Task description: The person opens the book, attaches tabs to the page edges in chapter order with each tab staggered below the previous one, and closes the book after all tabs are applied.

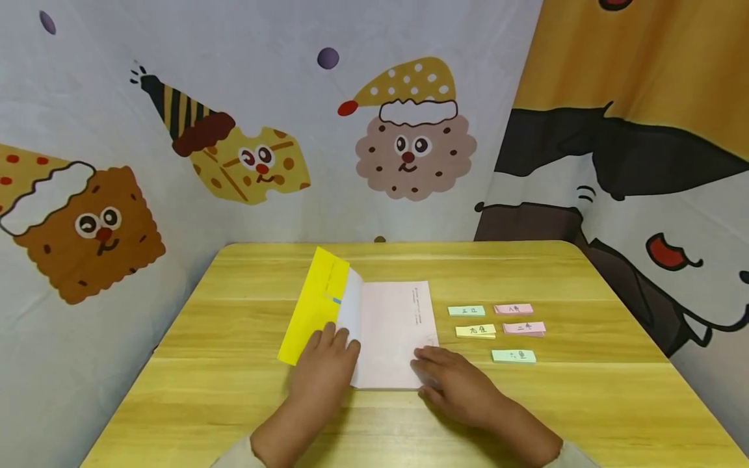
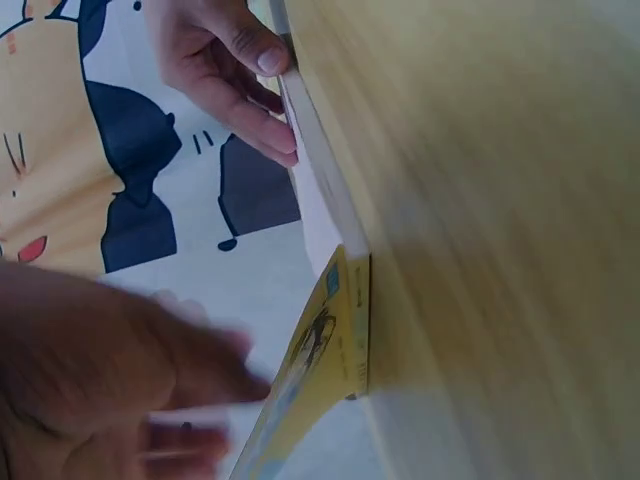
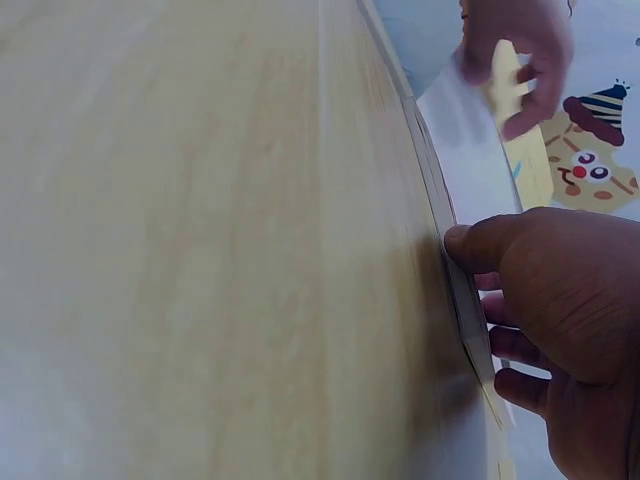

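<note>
A book [image 1: 392,338] lies face up on the table, its yellow cover [image 1: 313,302] lifted and tilted to the left, showing a pale pink page. My left hand [image 1: 326,361] is at the cover's lower inner side, beside the white inner flap [image 1: 351,305]; it is blurred in both wrist views. At the lower right corner of the book, my right hand [image 1: 459,383] has its fingers over the page edge. Its thumb [image 3: 462,240] presses against the near edge in the right wrist view.
Several small paper sticky notes with handwriting lie right of the book: a green one [image 1: 466,311], a yellow one [image 1: 475,331], pink ones [image 1: 523,328] and a lower green one [image 1: 513,356]. The wooden table [image 1: 246,279] meets a cartoon-printed curtain [image 1: 281,58] behind.
</note>
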Demonstrator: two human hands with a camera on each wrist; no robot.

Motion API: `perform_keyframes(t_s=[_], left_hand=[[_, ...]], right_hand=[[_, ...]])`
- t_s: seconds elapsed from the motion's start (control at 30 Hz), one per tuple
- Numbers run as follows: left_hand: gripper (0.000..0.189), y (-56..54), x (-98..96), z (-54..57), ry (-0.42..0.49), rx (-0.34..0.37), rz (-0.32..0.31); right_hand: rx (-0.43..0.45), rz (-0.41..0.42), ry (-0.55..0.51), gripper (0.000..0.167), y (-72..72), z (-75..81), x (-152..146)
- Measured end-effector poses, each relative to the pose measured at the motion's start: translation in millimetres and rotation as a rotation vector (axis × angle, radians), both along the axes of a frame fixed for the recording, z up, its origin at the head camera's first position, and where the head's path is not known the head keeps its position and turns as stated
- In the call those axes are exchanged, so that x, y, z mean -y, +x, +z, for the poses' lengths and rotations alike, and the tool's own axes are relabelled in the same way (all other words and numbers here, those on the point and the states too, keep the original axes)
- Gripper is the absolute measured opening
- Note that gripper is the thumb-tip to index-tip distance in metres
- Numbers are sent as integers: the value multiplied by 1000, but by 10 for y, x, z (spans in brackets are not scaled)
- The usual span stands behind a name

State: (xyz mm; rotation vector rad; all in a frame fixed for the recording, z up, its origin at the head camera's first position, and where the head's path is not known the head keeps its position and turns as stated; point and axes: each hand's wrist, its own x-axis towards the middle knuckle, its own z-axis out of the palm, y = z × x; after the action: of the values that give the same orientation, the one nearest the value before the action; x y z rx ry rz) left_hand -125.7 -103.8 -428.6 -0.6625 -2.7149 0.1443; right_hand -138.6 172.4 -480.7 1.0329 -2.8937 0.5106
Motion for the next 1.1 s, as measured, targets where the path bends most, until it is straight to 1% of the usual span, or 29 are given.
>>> perform_keyframes(t_s=[0.07,0.13,0.2,0.3,0.43,0.53,0.6,0.73,0.93,1.03,1.1], left_hand=[[30,10,-17,-27,-1,66,-68],[27,19,-35,-57,2,88,-104],[26,18,-47,-90,3,90,-116],[24,8,-55,-132,13,89,-118],[19,-17,-60,-178,33,125,-120],[13,-32,-66,-198,53,174,-111],[12,-38,-71,-208,71,216,-101],[20,-44,-81,-215,115,315,-68],[31,-58,-104,-195,185,444,-13],[41,-66,-115,-185,206,478,3],[45,-70,-120,-182,213,483,4]], right_hand=[[-7,-4,-5,44,8,-10,-5],[-13,-7,-12,44,12,-14,-10],[-8,-10,-15,44,14,-12,-14],[3,-11,-16,43,11,-9,-22],[12,-9,-10,44,8,-9,-37],[2,-3,-7,44,9,-13,-47],[-8,1,-9,45,10,-15,-52],[-12,-1,-6,44,9,-17,-60],[-12,10,3,41,9,14,-76],[-18,25,5,39,9,35,-85],[-33,40,4,36,5,45,-88]])
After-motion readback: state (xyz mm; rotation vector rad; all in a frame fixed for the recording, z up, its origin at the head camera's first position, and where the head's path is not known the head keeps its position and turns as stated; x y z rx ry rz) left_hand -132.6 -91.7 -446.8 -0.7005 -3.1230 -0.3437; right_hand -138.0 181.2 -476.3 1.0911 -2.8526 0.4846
